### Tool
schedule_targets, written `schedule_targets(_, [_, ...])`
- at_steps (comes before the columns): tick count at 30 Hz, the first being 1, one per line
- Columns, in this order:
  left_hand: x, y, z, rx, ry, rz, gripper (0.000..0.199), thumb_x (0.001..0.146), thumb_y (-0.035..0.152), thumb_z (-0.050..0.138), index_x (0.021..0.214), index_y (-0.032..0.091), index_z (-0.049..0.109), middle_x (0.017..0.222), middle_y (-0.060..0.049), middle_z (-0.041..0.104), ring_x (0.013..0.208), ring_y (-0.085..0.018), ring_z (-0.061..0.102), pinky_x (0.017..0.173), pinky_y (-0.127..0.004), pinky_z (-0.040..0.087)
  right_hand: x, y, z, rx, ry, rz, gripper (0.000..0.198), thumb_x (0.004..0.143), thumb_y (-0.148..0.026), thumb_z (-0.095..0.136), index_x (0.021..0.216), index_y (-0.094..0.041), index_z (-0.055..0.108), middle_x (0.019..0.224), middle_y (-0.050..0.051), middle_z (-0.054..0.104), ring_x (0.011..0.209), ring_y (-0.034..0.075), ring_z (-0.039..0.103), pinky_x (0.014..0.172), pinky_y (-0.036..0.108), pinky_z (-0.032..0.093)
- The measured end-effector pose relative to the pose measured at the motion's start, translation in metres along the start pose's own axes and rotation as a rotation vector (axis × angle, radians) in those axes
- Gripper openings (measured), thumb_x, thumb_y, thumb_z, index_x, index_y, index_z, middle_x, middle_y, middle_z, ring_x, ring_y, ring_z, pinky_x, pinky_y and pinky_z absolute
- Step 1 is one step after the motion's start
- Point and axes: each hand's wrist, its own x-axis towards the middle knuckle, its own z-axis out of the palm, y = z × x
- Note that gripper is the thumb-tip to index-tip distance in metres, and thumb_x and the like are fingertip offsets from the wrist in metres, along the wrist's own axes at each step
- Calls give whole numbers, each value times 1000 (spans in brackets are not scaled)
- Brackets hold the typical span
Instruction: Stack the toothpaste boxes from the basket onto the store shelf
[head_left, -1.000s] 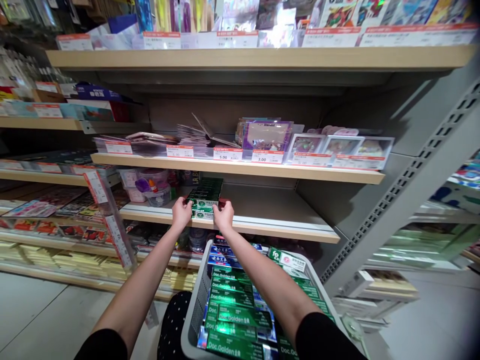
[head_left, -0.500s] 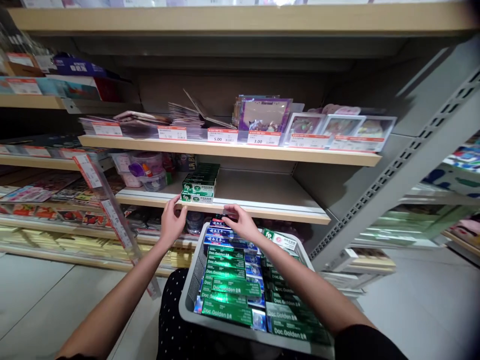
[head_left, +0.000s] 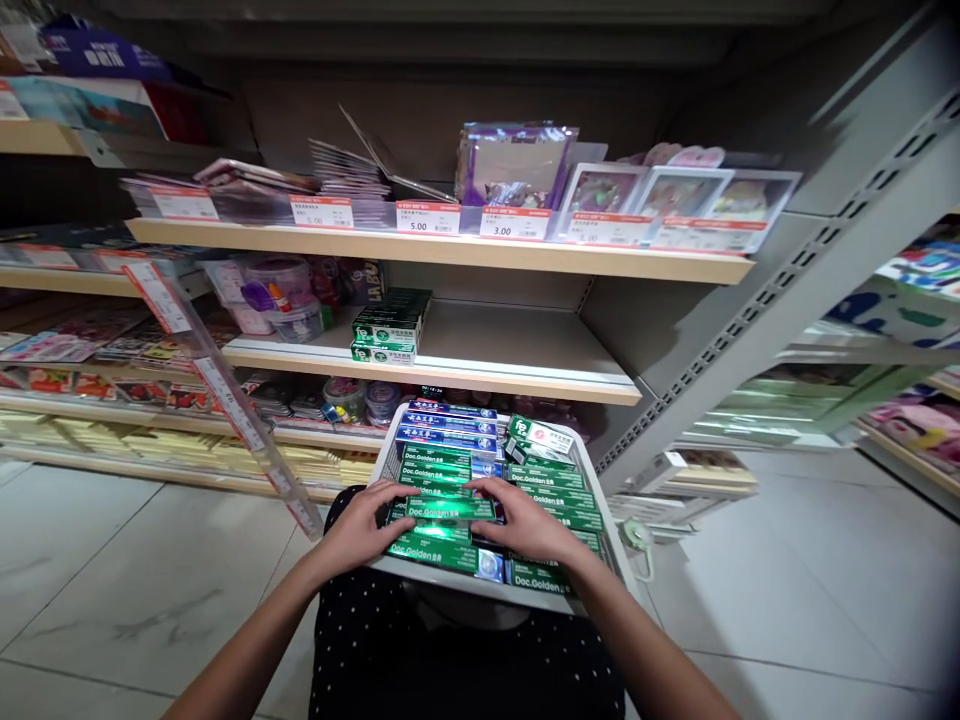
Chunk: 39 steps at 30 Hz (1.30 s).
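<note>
Low over the grey plastic basket (head_left: pixel 450 583), I have both hands at one green Doc.Golden carton (head_left: pixel 442 508), which lies lengthwise from left to right on top of other green cartons. From my remote view, the left hand (head_left: pixel 360 527) curves about its left end, fingers along the far edge and thumb at the near one; the right hand (head_left: pixel 525 522) mirrors that at the other end. Both are partly curled, with fingers and thumbs apart, and I cannot tell whether they press on the card or only straddle it.

I judge the carton light and fairly stiff, being slim printed card, though a hard pinch at the middle could dent it. Its face throws back a bright glare, so I expect it to be slippery. The two ends look the best place to hold, thumb and fingers across the narrow width, with an even, gentle squeeze to keep it level.

Blue cartons (head_left: pixel 446 435) lie at the basket's far left, and a white-and-green carton (head_left: pixel 544 440) sits tilted at its far right. Beyond, a stack of green-and-white cartons (head_left: pixel 384 345) stands on the shelf (head_left: pixel 517 345), just right of some clear plastic tubs (head_left: pixel 289 300)
</note>
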Motion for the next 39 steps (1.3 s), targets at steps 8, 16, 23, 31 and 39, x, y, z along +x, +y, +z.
schedule_targets(8, [1,-20,41,-94,407,-156,39,83,42,61,120,28,65,112,-6,70,106,-24,64,94,-36,49,7,25,52,292,374,176,49,72,-42,73,114,-23,56,80,0,60,69,18,60,62,30,51])
schedule_targets(16, [3,-23,38,-183,424,-190,38,82,46,62,113,25,67,98,-4,73,91,-22,69,82,-32,53,5,32,59,298,431,130,37,76,-47,69,102,-24,56,82,2,61,71,19,60,62,31,51])
schedule_targets(23, [5,-29,41,-307,466,-186,34,80,47,64,102,21,66,90,-6,73,83,-20,69,77,-31,53,3,30,59,302,425,153,35,78,-50,67,100,-23,59,79,2,59,69,19,58,62,30,50])
schedule_targets(31, [7,-32,42,-327,456,-203,35,81,48,64,102,20,65,91,-6,72,84,-20,68,78,-32,53,4,32,58,307,411,161,34,80,-47,66,103,-24,58,81,3,56,69,19,55,62,31,48])
schedule_targets(39, [7,-25,42,-336,439,-220,33,82,46,63,104,21,64,95,-6,72,88,-20,68,80,-32,53,5,34,58,292,418,171,35,81,-46,65,106,-23,58,84,3,57,72,19,57,64,30,49])
